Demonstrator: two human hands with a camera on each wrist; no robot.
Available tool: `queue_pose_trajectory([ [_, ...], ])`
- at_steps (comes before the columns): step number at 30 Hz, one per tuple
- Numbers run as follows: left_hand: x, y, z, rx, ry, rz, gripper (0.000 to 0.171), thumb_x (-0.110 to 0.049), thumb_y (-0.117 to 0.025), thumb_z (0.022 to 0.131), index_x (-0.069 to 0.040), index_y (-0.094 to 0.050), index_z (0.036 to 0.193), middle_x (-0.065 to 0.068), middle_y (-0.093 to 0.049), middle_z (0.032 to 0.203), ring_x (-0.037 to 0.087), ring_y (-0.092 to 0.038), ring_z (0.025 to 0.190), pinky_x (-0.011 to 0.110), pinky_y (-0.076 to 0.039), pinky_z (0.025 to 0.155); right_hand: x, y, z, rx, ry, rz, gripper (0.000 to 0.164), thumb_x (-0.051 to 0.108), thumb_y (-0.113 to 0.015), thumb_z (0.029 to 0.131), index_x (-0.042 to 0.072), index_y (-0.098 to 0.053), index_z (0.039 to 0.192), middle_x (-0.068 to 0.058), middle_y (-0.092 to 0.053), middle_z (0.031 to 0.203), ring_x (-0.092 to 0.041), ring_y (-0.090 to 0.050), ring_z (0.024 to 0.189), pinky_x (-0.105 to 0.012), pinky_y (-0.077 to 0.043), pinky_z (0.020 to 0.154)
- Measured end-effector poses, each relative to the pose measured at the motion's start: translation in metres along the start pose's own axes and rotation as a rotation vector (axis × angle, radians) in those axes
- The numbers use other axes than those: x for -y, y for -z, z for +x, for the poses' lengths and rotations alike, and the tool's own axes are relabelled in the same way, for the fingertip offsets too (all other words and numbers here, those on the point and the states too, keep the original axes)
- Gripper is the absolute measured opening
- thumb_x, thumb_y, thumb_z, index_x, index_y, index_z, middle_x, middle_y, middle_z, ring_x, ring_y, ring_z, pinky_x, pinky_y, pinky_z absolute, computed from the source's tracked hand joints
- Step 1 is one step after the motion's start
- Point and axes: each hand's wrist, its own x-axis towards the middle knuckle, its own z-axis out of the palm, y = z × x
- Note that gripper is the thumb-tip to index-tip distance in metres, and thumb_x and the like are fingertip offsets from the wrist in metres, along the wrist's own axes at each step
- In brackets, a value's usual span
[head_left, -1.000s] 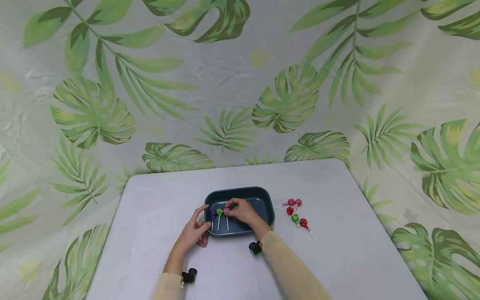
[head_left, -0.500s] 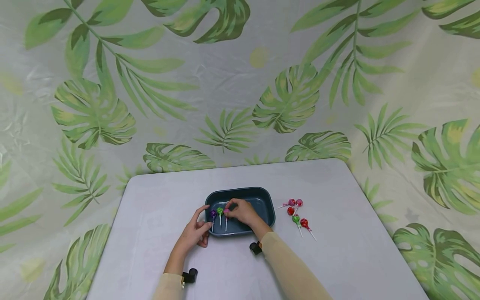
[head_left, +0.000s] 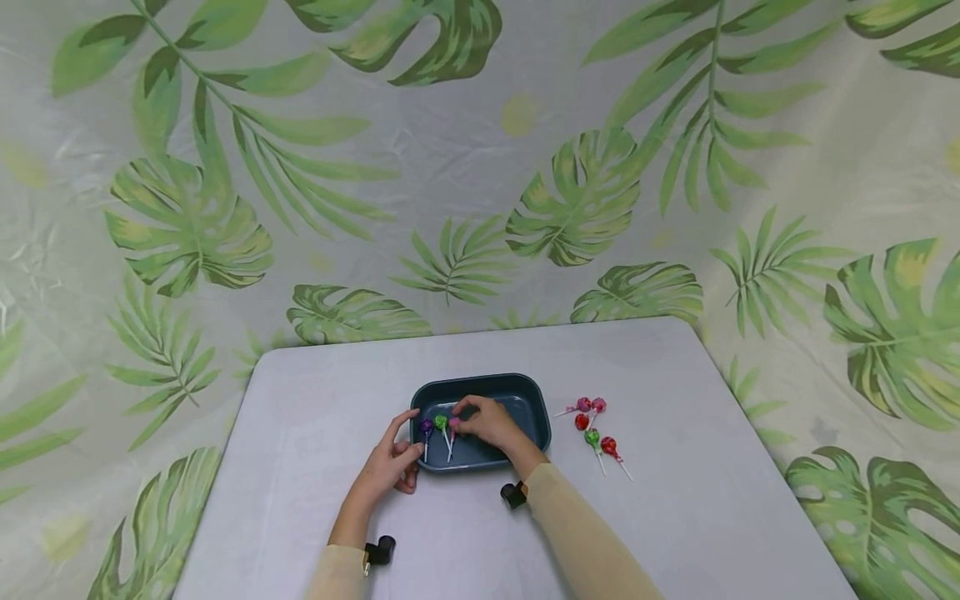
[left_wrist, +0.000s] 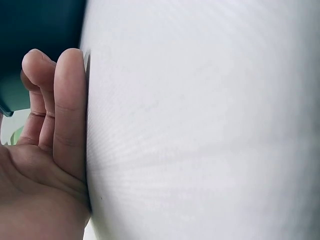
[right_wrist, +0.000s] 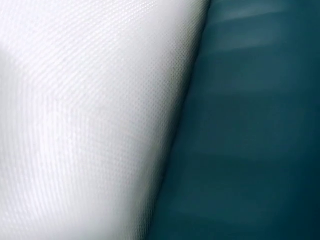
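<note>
A dark blue rectangular tray (head_left: pixel 525 383) stands on the table. My left hand (head_left: pixel 386 471) holds its left side, index finger and thumb at the rim; in the left wrist view the hand's other fingers (left_wrist: pixel 69 110) curl beside the tray wall (left_wrist: pixel 40 25). Inside the tray, my right hand (head_left: pixel 487 423) pinches a pink lollipop (head_left: pixel 453 424) near its candy head, the stick pointing toward me. To its left lie a green lollipop (head_left: pixel 441 422) and a purple lollipop (head_left: pixel 427 426), side by side. The right wrist view shows only the tray's outer wall (right_wrist: pixel 250 125) and tablecloth.
Right of the tray, several lollipops lie loose on the white table (head_left: pixel 675 517): pink ones (head_left: pixel 598 405), a green one (head_left: pixel 592 437) and red ones (head_left: pixel 609 446). A leaf-patterned curtain (head_left: pixel 465 167) hangs behind the table and at its sides.
The pink lollipop's stick has swung leftward at its lower end, and now nearly meets the green lollipop's stick, which has tilted to the right. The left hand keeps its place.
</note>
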Motion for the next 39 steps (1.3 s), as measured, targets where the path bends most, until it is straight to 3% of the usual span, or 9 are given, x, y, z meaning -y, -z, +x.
queue_pose_trajectory([
  [6,0.000,0.000,-0.001,0.003,-0.003,-0.002,0.060,-0.040,-0.063,0.087,-0.061,-0.028,0.130,0.013,-0.061,0.068,0.024,-0.058,0.046,0.044,-0.055,0.046,0.002,0.005,-0.003,0.014,-0.004,0.027,0.028,0.032,-0.074,0.079,0.019,-0.065,0.103,-0.002,-0.072,0.074,-0.016,-0.063,0.068,-0.025,-0.041,0.058],
  [11,-0.001,0.000,-0.002,0.004,-0.003,-0.002,0.061,-0.042,-0.064,0.086,-0.061,-0.028,0.130,0.012,-0.061,0.068,0.023,-0.059,0.046,0.044,-0.055,0.047,0.006,0.011,-0.007,0.021,0.007,0.103,0.031,0.028,-0.073,0.080,0.018,-0.064,0.107,-0.012,-0.072,0.081,-0.030,-0.062,0.072,-0.026,-0.042,0.055],
  [14,-0.012,0.002,-0.007,0.020,0.004,-0.008,0.060,-0.037,-0.063,0.088,-0.058,-0.028,0.133,0.018,-0.061,0.071,0.026,-0.060,0.048,0.045,-0.055,0.048,0.008,0.016,-0.009,0.021,0.006,0.131,0.030,0.027,-0.073,0.080,0.021,-0.063,0.108,-0.015,-0.072,0.085,-0.037,-0.060,0.073,-0.025,-0.041,0.051],
  [19,-0.026,0.004,-0.014,0.045,0.012,-0.011,0.061,-0.029,-0.060,0.091,-0.053,-0.028,0.136,0.024,-0.062,0.075,0.029,-0.061,0.051,0.047,-0.056,0.050,0.016,0.029,-0.018,0.008,0.007,0.152,0.030,0.030,-0.073,0.080,0.029,-0.062,0.108,-0.012,-0.072,0.088,-0.037,-0.057,0.071,-0.024,-0.040,0.050],
  [23,-0.027,0.005,-0.015,0.044,0.012,-0.019,0.061,-0.030,-0.061,0.090,-0.053,-0.028,0.136,0.023,-0.061,0.075,0.028,-0.061,0.050,0.047,-0.056,0.050,0.024,0.043,-0.028,0.003,0.034,0.188,0.037,0.033,-0.072,0.081,0.024,-0.060,0.114,-0.008,-0.073,0.090,-0.035,-0.059,0.081,-0.025,-0.038,0.055],
  [27,-0.028,0.005,-0.016,0.047,0.005,-0.018,0.061,-0.029,-0.061,0.091,-0.051,-0.028,0.137,0.024,-0.061,0.076,0.028,-0.061,0.051,0.047,-0.056,0.051,0.027,0.058,-0.039,-0.008,0.048,0.227,0.045,0.036,-0.071,0.081,0.020,-0.057,0.120,-0.015,-0.072,0.098,-0.018,-0.054,0.064,-0.024,-0.035,0.052],
  [31,-0.025,0.004,-0.016,0.042,0.018,-0.022,0.062,-0.028,-0.061,0.091,-0.050,-0.028,0.138,0.028,-0.061,0.077,0.031,-0.061,0.051,0.048,-0.056,0.051,0.024,0.073,-0.050,-0.021,0.038,0.240,0.045,0.038,-0.070,0.082,0.023,-0.056,0.122,-0.020,-0.070,0.102,-0.014,-0.037,0.049,-0.023,-0.031,0.046],
  [39,-0.006,0.001,-0.004,0.005,-0.003,-0.012,0.059,-0.034,-0.062,0.089,-0.060,-0.029,0.131,0.022,-0.061,0.071,0.026,-0.059,0.047,0.046,-0.054,0.047,0.011,0.103,-0.070,-0.110,-0.002,0.260,0.039,0.043,-0.072,0.078,0.035,-0.057,0.113,-0.012,-0.071,0.092,-0.014,-0.038,0.053,-0.022,-0.031,0.048],
])
